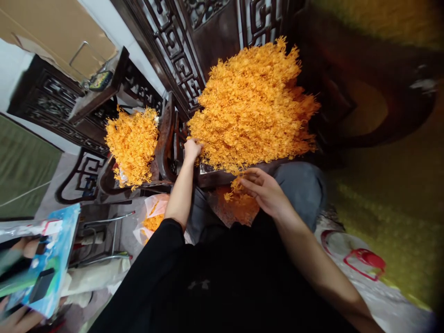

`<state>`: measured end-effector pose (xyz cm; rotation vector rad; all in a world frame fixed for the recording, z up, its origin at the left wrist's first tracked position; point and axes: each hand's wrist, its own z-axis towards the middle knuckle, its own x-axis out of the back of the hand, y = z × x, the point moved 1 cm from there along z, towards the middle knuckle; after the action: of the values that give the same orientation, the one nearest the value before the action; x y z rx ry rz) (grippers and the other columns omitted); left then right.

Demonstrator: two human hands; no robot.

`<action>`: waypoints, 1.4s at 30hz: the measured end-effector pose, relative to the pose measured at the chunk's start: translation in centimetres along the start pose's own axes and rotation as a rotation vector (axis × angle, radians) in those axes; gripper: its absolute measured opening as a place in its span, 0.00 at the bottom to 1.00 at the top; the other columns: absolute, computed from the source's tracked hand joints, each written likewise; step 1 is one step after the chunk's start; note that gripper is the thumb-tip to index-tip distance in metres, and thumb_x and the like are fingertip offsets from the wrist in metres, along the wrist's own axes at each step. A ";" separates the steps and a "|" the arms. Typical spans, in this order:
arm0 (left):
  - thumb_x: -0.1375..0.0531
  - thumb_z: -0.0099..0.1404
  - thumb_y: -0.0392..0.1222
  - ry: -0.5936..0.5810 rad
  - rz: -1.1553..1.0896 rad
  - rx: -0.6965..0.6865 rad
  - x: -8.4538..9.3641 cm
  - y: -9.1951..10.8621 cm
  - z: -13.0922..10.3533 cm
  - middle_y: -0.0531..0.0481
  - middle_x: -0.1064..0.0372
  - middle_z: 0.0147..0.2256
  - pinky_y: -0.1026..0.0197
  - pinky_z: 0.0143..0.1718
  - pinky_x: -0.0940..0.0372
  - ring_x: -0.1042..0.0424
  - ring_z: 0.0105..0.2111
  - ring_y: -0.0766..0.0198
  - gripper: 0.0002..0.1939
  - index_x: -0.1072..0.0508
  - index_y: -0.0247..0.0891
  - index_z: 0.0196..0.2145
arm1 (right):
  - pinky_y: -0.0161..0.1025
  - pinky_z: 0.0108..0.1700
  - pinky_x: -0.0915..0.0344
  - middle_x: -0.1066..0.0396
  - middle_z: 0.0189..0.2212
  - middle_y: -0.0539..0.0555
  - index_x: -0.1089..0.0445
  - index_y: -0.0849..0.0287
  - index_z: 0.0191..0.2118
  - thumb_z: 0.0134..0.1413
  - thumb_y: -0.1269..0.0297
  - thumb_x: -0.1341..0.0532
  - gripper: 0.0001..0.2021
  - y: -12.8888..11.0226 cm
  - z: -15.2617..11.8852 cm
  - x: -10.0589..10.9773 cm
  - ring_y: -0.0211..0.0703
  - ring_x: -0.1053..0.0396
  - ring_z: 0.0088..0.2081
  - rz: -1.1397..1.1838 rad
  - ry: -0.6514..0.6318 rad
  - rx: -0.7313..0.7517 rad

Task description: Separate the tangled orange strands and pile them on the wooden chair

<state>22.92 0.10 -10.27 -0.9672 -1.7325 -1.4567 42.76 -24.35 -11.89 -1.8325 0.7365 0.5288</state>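
A large heap of small, branching orange pieces [249, 106], like plastic sprigs, is piled on a dark carved wooden chair in front of me. My left hand [193, 150] is at the heap's lower left edge, fingers curled inward against it; what they hold is hidden. At the front edge of the heap, my right hand [261, 186] pinches a small orange sprig [237, 185] between thumb and fingers. More orange pieces show below it, between my knees, in what looks like a clear bag [236, 206].
A smaller orange heap [133, 145] sits on another carved chair to the left. Below it stands a pinkish plastic bag [152, 217] of orange pieces. Another person's hands [27, 249] are by a blue patterned board [57, 259]. A red-handled clear container [364, 256] is at lower right.
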 end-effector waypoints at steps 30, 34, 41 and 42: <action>0.31 0.62 0.59 -0.447 -0.939 -0.098 0.7 -5.7 -18.2 0.53 0.32 0.23 0.64 0.26 0.44 0.37 0.23 0.70 0.22 0.23 0.35 0.27 | 0.47 0.48 0.31 0.24 0.40 0.59 0.24 0.57 0.42 0.60 0.73 0.42 0.10 -1.7 4.7 -2.9 0.49 0.27 0.43 -1.348 0.119 0.769; 0.27 0.56 0.59 -0.261 -1.167 0.074 0.4 -5.8 -17.9 0.54 0.29 0.24 0.66 0.22 0.41 0.35 0.21 0.71 0.22 0.24 0.36 0.30 | 0.44 0.47 0.31 0.24 0.37 0.55 0.26 0.56 0.34 0.59 0.73 0.43 0.09 -2.1 3.5 -4.0 0.46 0.26 0.41 -1.091 -0.005 0.688; 0.22 0.50 0.50 -0.056 -1.236 0.081 -0.7 -3.7 -18.0 0.53 0.25 0.30 0.66 0.31 0.32 0.28 0.28 0.70 0.21 0.26 0.37 0.30 | 0.43 0.42 0.34 0.25 0.41 0.58 0.30 0.56 0.46 0.65 0.54 0.38 0.12 2.7 1.0 -7.8 0.47 0.28 0.40 -1.151 -0.031 0.583; 0.23 0.51 0.50 -0.043 -1.215 0.058 -0.8 -3.4 -18.2 0.53 0.25 0.30 0.66 0.30 0.33 0.29 0.27 0.71 0.20 0.26 0.37 0.30 | 0.43 0.41 0.35 0.25 0.38 0.57 0.30 0.55 0.43 0.65 0.52 0.38 0.12 3.3 1.1 -7.8 0.46 0.29 0.39 -1.182 0.004 0.610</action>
<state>20.95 -18.28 -9.85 0.2349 -2.5209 -2.0174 34.91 -22.34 -9.33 -1.3633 -0.2499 -0.4395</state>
